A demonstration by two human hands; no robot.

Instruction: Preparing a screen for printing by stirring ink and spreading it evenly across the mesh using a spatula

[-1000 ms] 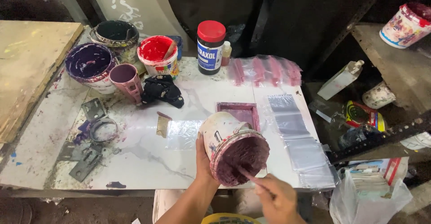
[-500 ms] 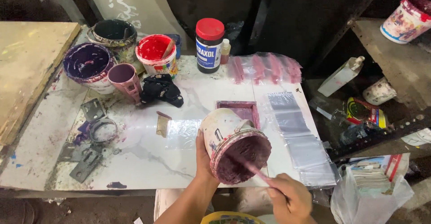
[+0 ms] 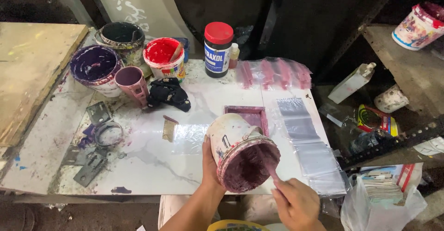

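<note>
Head view: left hand (image 3: 210,166) wraps the wall of the tilted paint tub (image 3: 240,154), fingers curled tight, holding it just above the near edge of the tabletop (image 3: 148,157), mouth toward the person. Right hand (image 3: 296,205) is pinched shut on a stir stick (image 3: 269,168) whose tip sits in the purple paste. To do it well: keep the tilt steady, scrape along the wall, avoid drips over the rim.

Both forearms are showing bare, with no sleeves, gloves, rings or wristbands. The left hand (image 3: 209,166) and right hand (image 3: 296,205) are wearing nothing; purple paint smudges are showing near the right fingers (image 3: 279,194).
</note>
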